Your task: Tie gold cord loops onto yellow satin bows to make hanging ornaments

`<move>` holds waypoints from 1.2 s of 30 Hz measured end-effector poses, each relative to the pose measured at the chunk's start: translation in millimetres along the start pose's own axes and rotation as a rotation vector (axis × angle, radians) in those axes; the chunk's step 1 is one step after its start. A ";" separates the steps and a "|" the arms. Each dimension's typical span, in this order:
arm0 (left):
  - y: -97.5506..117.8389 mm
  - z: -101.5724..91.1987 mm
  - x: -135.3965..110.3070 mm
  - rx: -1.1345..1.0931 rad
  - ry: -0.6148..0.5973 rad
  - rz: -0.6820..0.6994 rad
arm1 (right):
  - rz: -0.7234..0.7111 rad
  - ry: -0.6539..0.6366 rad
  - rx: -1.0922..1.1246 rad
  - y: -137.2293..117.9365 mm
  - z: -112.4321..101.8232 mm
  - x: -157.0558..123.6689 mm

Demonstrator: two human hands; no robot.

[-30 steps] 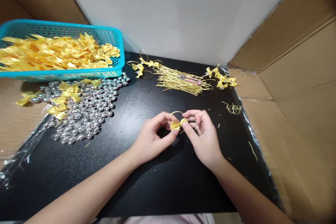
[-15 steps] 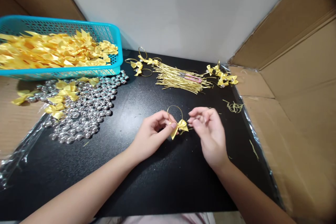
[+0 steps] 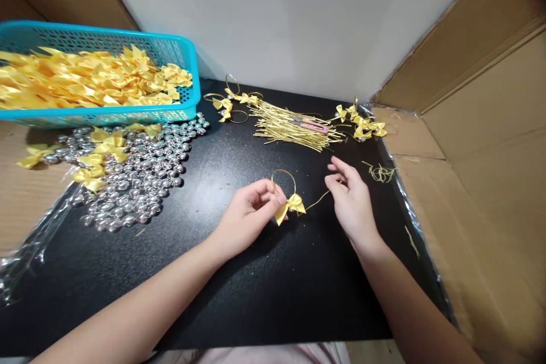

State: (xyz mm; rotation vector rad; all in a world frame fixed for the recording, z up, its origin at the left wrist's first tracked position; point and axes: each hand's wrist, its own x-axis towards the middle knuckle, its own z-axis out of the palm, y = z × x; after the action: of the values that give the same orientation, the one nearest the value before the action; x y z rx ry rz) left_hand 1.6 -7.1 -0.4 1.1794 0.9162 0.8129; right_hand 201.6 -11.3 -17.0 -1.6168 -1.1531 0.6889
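My left hand (image 3: pixel 257 209) pinches a yellow ribbon bow (image 3: pixel 295 203) between thumb and fingers, above the black tabletop. A thin gold cord loop (image 3: pixel 285 170) stands up from the bow. From the bow's right side a loose gold cord end (image 3: pixel 318 201) runs up to my right hand (image 3: pixel 350 196), whose thumb and index finger are closed on it. The bow's underside is partly hidden by my left fingertips.
A blue basket (image 3: pixel 194 77) of yellow bows stands at the back left, with many silver beads (image 3: pixel 128 199) before it. Small scissors with pink handles (image 3: pixel 314 126) lie on a bundle of gold cords (image 3: pixel 281 135). Finished-looking bows (image 3: pixel 362 127) and cord scraps (image 3: pixel 379 172) lie right.
My right hand has moved right and slightly away from me, drawing the gold cord end out from the bow. My left hand holds the bow in nearly the same place.
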 end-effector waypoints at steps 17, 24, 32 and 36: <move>-2.1 1.4 -0.8 -0.037 0.000 -0.009 | -0.800 -0.156 -0.473 -30.9 4.5 -31.4; -0.8 1.6 -0.9 -0.046 -0.049 -0.029 | -0.813 -0.145 -0.500 -29.1 6.2 -32.3; -3.2 -1.0 -2.1 0.027 -0.107 0.040 | -0.804 -0.186 -0.472 -27.1 5.9 -33.1; -4.0 -3.5 -2.8 0.078 -0.136 0.072 | -0.801 -0.208 -0.465 -26.7 5.8 -32.6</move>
State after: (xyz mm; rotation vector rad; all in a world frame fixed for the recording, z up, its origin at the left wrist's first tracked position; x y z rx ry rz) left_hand -2.6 -9.1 -4.3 1.3257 0.8035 0.7504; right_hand 174.6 -37.5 3.0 -1.2740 -2.0530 0.0557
